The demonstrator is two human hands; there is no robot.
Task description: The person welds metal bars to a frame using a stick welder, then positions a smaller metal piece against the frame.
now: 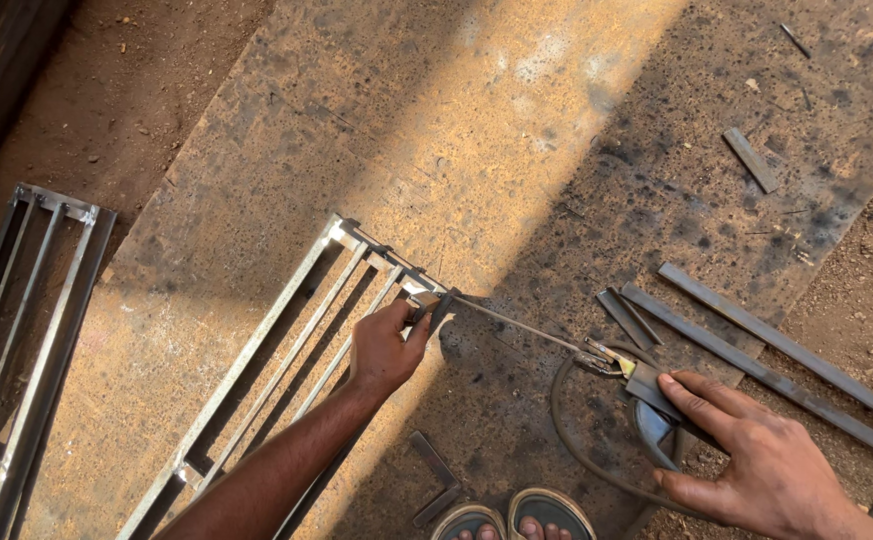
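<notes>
Rusty steel plate (437, 130) – left hand (385, 345) pinching grille (287, 350) corner, right hand (757, 455) gripping electrode holder (647, 385); flat bars (777, 350) nearby

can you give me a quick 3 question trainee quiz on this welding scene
1. True or false: the left hand grips the near corner of the metal grille.
2. Multiple choice: what does the right hand hold? A) a hammer B) the electrode holder C) a loose flat bar
3. Fill in: the rod runs from the holder toward the ____ hand.

Key:
1. True; its fingers close on the frame's corner.
2. B; a cable loops from it across the steel plate.
3. left

Extra: two flat bars lie to the right, a second grille at far left.
</notes>
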